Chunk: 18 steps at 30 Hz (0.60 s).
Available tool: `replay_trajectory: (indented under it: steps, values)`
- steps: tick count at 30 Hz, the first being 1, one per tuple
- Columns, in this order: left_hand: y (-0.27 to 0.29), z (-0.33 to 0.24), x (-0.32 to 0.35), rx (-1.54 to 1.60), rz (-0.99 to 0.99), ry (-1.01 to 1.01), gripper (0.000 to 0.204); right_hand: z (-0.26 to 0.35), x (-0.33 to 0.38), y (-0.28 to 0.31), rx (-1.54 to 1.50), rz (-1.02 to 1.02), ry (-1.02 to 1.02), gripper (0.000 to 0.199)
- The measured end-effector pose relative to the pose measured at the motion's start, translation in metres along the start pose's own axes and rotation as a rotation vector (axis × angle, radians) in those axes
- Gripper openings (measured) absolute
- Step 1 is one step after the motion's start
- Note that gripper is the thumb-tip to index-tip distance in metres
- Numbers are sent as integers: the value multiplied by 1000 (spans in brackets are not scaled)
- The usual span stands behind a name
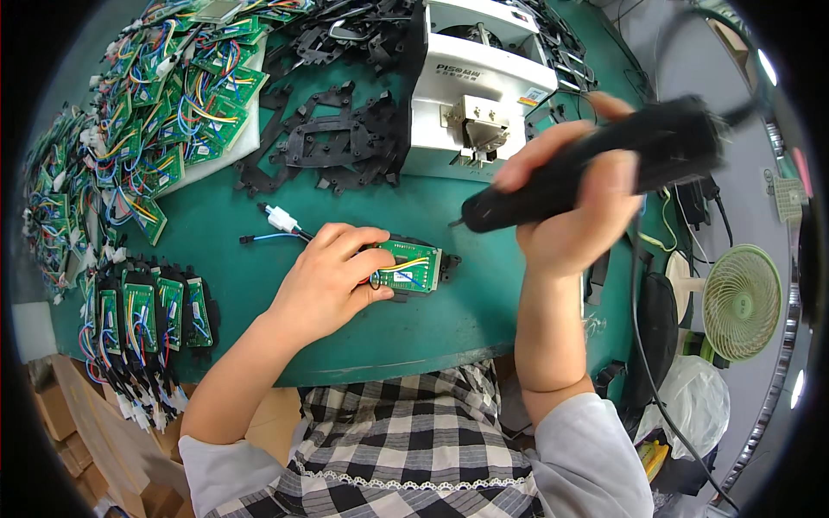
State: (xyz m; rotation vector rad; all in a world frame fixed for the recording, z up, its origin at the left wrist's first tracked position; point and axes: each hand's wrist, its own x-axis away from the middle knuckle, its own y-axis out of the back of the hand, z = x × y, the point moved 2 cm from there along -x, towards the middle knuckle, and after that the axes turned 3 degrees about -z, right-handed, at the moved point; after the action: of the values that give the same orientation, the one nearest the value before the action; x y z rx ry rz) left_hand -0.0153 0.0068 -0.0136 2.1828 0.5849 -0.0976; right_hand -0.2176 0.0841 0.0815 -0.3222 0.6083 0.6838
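Observation:
My left hand [332, 281] is closed on a green circuit board [414, 269] that sits in a black plastic frame [449, 263] on the table. Yellow, blue and red wires cross the board, and a cable with a white connector [278, 217] trails out beyond my fingers. In my right hand [574, 203] is a black electric screwdriver [604, 164], held raised and tilted, its thin bit [457, 223] pointing left and down. The bit is apart from the board, above the green table near the silver machine. My right hand is slightly blurred by motion.
A silver screw-feeding machine [475, 82] stands at the back centre. Black plastic frames [332, 138] lie left of it. Wired circuit boards [207, 112] are heaped far left; several framed boards [138, 315] line the near left edge. A green fan [741, 302] and the screwdriver's cord [639, 337] are at right.

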Motion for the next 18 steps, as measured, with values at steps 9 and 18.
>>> replay_trajectory:
  steps: [9,18]
  values:
    - [13,-3,2,-205,-67,28,62,7,-58,-8,46,-51,316,62]
    - [3,0,1,-194,-145,87,63,12,-25,-8,6,62,63,66]
